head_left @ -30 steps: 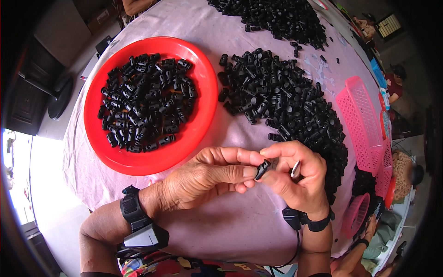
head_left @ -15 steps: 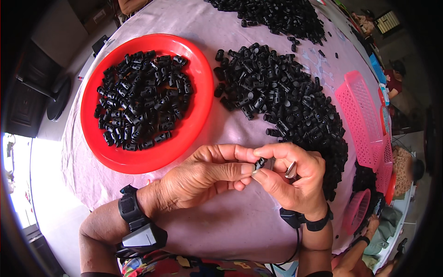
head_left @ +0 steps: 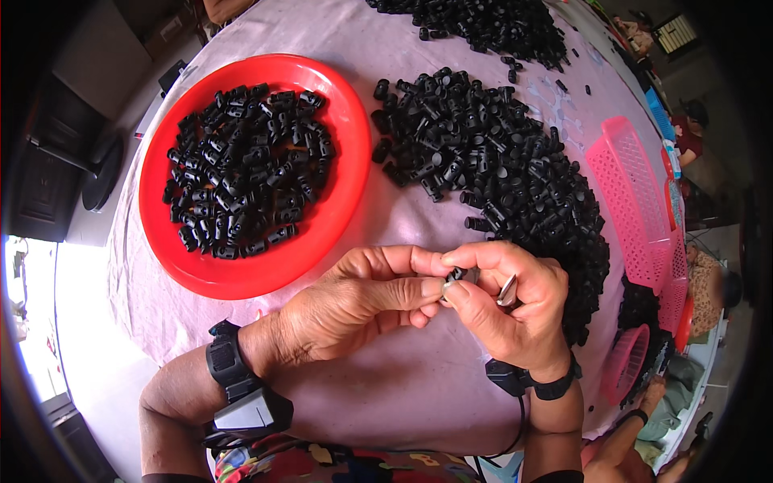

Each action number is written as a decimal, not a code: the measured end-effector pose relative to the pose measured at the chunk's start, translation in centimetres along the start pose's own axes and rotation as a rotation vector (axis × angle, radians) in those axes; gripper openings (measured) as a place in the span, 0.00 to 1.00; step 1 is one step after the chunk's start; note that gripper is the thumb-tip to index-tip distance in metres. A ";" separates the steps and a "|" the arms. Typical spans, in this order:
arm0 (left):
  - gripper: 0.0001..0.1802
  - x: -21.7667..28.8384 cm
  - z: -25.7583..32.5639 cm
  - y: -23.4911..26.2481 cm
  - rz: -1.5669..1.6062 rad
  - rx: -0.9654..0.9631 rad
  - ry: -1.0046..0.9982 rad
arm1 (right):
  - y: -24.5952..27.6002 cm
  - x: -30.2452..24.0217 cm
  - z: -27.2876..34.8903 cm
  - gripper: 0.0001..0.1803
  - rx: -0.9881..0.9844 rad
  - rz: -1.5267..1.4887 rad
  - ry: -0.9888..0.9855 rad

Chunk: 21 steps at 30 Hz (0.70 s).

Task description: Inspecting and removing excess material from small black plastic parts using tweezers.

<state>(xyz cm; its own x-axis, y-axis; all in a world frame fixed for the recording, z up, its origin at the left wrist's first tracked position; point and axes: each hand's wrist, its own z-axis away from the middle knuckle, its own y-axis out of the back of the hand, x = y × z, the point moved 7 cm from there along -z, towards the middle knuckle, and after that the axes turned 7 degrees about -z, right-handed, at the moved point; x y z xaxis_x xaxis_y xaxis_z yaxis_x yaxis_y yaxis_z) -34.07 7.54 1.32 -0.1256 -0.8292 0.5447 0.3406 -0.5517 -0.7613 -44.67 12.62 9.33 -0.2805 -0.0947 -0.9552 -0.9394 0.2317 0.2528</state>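
Between the fingertips of both hands is a small black plastic cord lock (head_left: 456, 274). My left hand (head_left: 358, 302) pinches it from the left, thumb and forefinger closed. My right hand (head_left: 511, 310) grips its other side between thumb and forefinger. A shiny metal tool (head_left: 507, 291) pokes out of the curled right fingers; its kind is mostly hidden. To the left, a red round tray (head_left: 266, 283) holds many cord locks (head_left: 233, 173). A large heap of black cord locks (head_left: 491, 153) lies just beyond my right hand.
A pink cloth (head_left: 362, 402) covers the table. Another black heap (head_left: 483, 28) lies at the far side. Pink perforated baskets (head_left: 630, 193) and a pink round basket (head_left: 626, 366) stand on the right. A co-worker's arm (head_left: 628, 435) shows at lower right.
My right thumb has shifted slightly upward over the cord lock, and the fingertips have moved a little. Both hands keep their hold; the view has shifted slightly.
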 end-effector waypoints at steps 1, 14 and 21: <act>0.12 0.0 0.0 0.0 -0.027 0.005 -0.003 | 0.1 -0.1 0.1 0.05 0.042 -0.006 0.004; 0.13 0.1 0.2 -0.6 0.058 -0.093 0.015 | 1.2 1.7 0.6 0.08 0.010 -0.130 -0.111; 0.15 0.1 0.1 -0.3 0.008 -0.059 0.004 | 0.7 1.7 0.2 0.08 0.008 -0.210 -0.071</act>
<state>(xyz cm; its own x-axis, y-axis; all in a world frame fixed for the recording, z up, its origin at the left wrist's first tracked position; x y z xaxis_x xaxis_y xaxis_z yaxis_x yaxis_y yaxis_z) -34.04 7.60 1.62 -0.1270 -0.8338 0.5373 0.2859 -0.5495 -0.7851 -45.74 12.85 7.86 -0.0644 -0.0732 -0.9952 -0.9740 0.2217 0.0467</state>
